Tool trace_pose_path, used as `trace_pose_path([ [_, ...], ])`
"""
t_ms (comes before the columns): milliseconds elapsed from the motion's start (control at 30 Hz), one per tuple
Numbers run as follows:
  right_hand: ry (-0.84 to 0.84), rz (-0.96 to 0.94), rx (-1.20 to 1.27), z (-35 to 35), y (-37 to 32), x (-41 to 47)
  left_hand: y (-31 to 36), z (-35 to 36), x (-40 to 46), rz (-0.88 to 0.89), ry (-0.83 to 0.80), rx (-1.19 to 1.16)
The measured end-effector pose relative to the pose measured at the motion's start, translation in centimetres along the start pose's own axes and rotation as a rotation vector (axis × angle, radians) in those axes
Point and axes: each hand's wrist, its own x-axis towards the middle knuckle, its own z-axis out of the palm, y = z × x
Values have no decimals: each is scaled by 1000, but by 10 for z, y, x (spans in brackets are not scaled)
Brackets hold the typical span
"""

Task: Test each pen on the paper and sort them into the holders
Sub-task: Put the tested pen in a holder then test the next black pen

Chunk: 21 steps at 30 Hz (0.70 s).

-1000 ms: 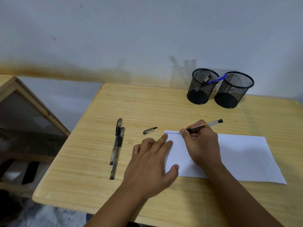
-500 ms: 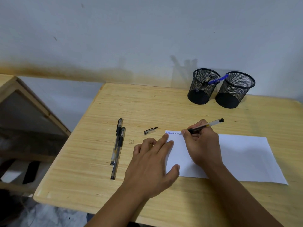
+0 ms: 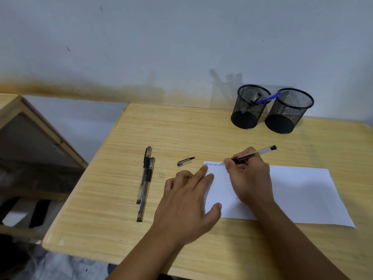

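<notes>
Head view shows the wooden table [image 3: 201, 128] filling most of the frame, with almost nothing shifted over the last second. At about four o'clock from its centre lies the white paper [image 3: 298, 190], unmoved. At one o'clock stand the two mesh holders, touching or nearly so: the left holder [image 3: 250, 110] already has a blue pen [image 3: 269, 98] and another pen leaning in it, while the right holder [image 3: 288, 112] looks empty.

Flat and spread, the left hand [image 3: 187, 201] grips nothing and pins the paper's left edge as before. Curled in a writing grip around the clear pen [image 3: 252, 154], the right hand [image 3: 250, 178] has edged the tip slightly rightward along the paper's top edge, lengthening the short line of blue scribble [image 3: 213, 164]. That suggests the pen writes and is probably close to being sorted.

At nine o'clock from the hands, two capped pens [image 3: 145, 182] lie side by side, untested. Smallest, the loose cap [image 3: 185, 161] rests just left of the paper's corner and probably needs refitting first.
</notes>
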Motion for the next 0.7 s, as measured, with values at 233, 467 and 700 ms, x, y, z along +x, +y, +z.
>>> trace_pose_path([
  [233, -5, -3, 3, 0, -3, -1, 0, 0, 0, 6, -4, -5],
  [467, -6, -26, -6, -1, -1, -1, 0, 0, 0, 2, 4, -17],
  [700, -5, 56, 99, -4, 3, 1, 0, 0, -1, 4, 6, -25],
])
